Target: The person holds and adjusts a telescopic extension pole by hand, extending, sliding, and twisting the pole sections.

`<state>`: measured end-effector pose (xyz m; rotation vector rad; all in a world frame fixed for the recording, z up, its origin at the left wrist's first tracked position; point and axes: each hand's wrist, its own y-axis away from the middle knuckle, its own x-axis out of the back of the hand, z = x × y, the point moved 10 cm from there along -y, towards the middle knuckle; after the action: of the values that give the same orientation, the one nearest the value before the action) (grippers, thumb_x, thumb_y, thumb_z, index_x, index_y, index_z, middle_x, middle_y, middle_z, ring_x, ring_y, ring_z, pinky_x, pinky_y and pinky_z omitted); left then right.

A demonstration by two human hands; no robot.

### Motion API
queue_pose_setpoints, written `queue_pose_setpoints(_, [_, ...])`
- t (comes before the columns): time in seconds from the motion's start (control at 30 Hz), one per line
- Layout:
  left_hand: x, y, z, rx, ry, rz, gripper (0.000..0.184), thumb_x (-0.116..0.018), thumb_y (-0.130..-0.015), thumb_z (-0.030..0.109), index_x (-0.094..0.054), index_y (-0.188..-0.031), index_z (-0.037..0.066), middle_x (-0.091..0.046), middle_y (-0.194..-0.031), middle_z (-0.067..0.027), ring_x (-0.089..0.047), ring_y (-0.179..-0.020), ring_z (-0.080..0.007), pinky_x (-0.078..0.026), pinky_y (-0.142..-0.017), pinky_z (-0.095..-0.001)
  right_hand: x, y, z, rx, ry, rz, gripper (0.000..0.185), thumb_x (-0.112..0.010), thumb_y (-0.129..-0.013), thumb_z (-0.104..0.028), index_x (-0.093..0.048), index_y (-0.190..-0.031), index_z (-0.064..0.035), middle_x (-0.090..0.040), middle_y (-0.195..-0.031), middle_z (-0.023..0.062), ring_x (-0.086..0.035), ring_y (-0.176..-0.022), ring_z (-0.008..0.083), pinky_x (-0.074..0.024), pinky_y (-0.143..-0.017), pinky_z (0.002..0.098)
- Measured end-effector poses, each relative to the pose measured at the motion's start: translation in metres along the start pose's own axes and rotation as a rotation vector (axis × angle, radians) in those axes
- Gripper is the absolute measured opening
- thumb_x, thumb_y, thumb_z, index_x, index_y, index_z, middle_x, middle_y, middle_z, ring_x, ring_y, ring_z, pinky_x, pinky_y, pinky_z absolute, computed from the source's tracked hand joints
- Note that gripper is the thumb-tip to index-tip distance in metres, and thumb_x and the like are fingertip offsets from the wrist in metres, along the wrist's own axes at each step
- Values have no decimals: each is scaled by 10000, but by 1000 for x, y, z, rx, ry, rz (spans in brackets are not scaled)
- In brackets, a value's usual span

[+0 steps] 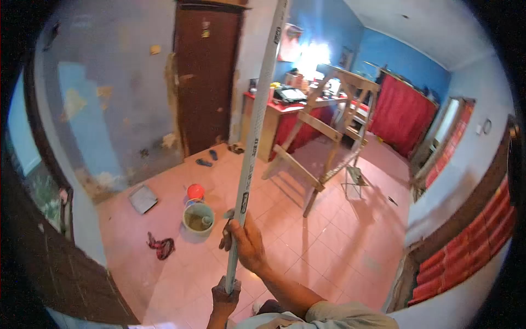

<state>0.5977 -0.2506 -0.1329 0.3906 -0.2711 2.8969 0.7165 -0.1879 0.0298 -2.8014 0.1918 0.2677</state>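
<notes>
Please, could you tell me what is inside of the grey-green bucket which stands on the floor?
The bucket holds something brownish and murky, with a small pale, cup-like thing at one side. The bottom is covered, so what lies there cannot be seen.

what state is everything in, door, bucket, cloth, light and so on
long pole: raised at a slant, held in both hands
left hand: gripping its lower end
right hand: around it higher up
door: shut
bucket: upright, contents unclear
dark red cloth: crumpled on the floor
wooden frame: standing
light: on
left wall: paint patchy
</notes>
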Motion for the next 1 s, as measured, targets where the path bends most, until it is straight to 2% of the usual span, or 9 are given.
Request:
queue_pose_setpoints(0.1, [6,37,-49,-121,-229,128,193,-634,-816,241,-586,-829,54,-585,-637,-151,-611,-569,-327,-478,-522,-402,-13,-19,20,-3,-68,-88,333,-418,-994,-326,-431,-1094,-9,-482,-739,54,-508,-545,124,-498,-539,297])
queue_pose_setpoints(0.17, [6,76,-124,185,-179,193,202,-609,-832,277,-591,-826,76,-598,-686,-135,-609,-639,-306,-478,-542,-394,-19,-31,39,-35,-86,-158,330,-418,-994,-328,-437,-1082,-11,-474,-716,51,-504,-541,126,-498,-538,299])
queue_pose_setpoints(0.27, [-38,186,-299,542,872,527,291,-586,-924,281,-574,-817,11,-554,-685,-53,-550,-622,-187,-462,-513,-320,-15,-45,75,-115,-152,-194,323,-417,-994,-329,-456,-1040,-11,-457,-654,46,-496,-532,132,-499,-537,305])
queue_pose_setpoints(0.33, [-38,244,-285,729,153,537,309,-603,-906,291,-575,-875,-15,-577,-737,-82,-563,-674,-224,-471,-571,-344,-11,-51,87,-138,-179,-236,317,-418,-993,-322,-456,-1037,-11,-458,-651,45,-498,-531,132,-501,-539,307])
queue_pose_setpoints(0.4, [-53,285,-272,848,-114,534,348,-621,-887,301,-575,-933,-41,-600,-788,-110,-575,-726,-260,-480,-629,-368,-1,-44,109,-190,-162,-304,282,-423,-989,-304,-449,-1011,-24,-465,-650,43,-505,-528,134,-508,-545,312])
queue_pose_setpoints(0.67, [-117,389,-282,964,-475,549,530,-664,-840,368,-579,-1107,-81,-661,-976,-159,-606,-906,-321,-495,-807,-400,42,-23,215,-515,-207,-312,347,-462,-970,-385,-438,-969,-38,-474,-678,56,-517,-522,130,-491,-489,282])
queue_pose_setpoints(0.83, [-164,403,-216,1291,-594,292,512,-568,-873,413,-539,-1235,53,-653,-994,-208,-629,-913,-356,-499,-762,-417,57,-9,260,-575,-129,-323,332,-450,-972,-374,-428,-951,-44,-476,-658,52,-516,-511,141,-495,-493,291])
queue_pose_setpoints(0.93, [-180,433,-198,1339,-363,500,577,-585,-852,448,-550,-1247,28,-607,-1150,-223,-582,-1070,-360,-461,-886,-419,63,8,291,-634,-80,-332,331,-449,-973,-375,-422,-944,-47,-478,-646,47,-522,-507,149,-495,-494,297])
queue_pose_setpoints(1.0, [-188,447,-194,1307,-428,551,550,-559,-865,471,-587,-1185,24,-628,-1088,-220,-602,-1019,-358,-474,-849,-420,64,20,306,-673,-61,-342,332,-453,-971,-378,-421,-947,-48,-480,-641,47,-528,-497,153,-490,-482,296])
